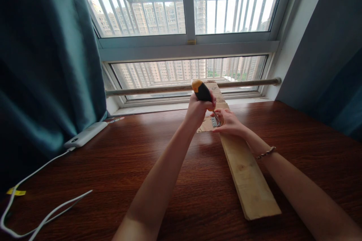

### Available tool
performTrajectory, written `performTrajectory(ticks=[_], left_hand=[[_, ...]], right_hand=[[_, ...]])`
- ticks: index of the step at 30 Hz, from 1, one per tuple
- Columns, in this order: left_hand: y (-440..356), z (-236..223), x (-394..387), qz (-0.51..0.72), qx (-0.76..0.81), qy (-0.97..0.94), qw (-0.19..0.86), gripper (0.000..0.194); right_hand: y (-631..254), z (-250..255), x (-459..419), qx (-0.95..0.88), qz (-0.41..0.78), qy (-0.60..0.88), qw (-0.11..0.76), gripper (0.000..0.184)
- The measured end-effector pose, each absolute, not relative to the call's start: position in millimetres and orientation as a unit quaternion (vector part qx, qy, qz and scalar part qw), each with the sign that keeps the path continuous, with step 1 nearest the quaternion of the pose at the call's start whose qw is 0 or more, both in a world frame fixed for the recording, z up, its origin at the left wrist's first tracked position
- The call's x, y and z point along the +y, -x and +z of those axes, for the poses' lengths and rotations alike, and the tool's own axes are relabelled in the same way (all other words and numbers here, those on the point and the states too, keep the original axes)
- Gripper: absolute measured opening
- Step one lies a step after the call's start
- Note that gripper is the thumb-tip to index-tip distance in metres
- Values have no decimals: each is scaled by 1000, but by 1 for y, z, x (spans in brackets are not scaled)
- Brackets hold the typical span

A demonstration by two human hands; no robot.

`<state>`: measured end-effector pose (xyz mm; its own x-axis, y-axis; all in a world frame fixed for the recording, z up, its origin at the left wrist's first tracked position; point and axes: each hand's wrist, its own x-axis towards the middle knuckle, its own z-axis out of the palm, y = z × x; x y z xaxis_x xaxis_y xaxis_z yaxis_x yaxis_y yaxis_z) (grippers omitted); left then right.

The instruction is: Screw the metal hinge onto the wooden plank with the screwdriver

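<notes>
While the left hand (pixel 198 109) wraps its fingers round the handle of a screwdriver (pixel 201 91), the right hand (pixel 231 122) curves its thumb and fingers about a metal plate (pixel 214 122) toward the board's far end, though I cannot tell whether they pinch anything. That plate lies along the left side of the board (pixel 249 173), just beside a brown flat piece (pixel 204 125) that looks like cardboard. Screwdriver work on the plate appears to be the step in hand; whether the tip sits in a screw is too small to tell. To my eye, the next move calls for the shaft lined up with the screw, steady downward pressure, and the plate kept from sliding against the board, with the right fingertips clear of a slip
</notes>
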<state>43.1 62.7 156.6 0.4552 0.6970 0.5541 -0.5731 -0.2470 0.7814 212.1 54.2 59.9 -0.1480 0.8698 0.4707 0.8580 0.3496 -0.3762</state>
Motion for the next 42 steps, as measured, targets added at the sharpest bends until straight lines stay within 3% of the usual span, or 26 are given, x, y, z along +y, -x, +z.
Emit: performTrajectory(ticks=[13, 18, 24, 30, 35, 42], left_hand=[[-45, 155, 66, 530, 116, -637, 547, 17], [-41, 156, 73, 513, 182, -697, 467, 28], [-40, 154, 76, 528, 160, -685, 476, 48], [-49, 150, 72, 545, 109, -665, 499, 35], [-53, 145, 74, 593, 176, -655, 434, 50], [-46, 142, 84, 623, 247, -669, 322, 41]], right_hand=[[-210, 62, 52, -741, 12, 589, 322, 74], [-211, 63, 53, -760, 19, 569, 314, 69], [-211, 62, 53, -757, 19, 572, 314, 69], [-212, 59, 55, -749, 18, 579, 322, 74], [-212, 59, 54, -748, 13, 582, 319, 74], [-212, 60, 54, -756, 20, 568, 324, 71]])
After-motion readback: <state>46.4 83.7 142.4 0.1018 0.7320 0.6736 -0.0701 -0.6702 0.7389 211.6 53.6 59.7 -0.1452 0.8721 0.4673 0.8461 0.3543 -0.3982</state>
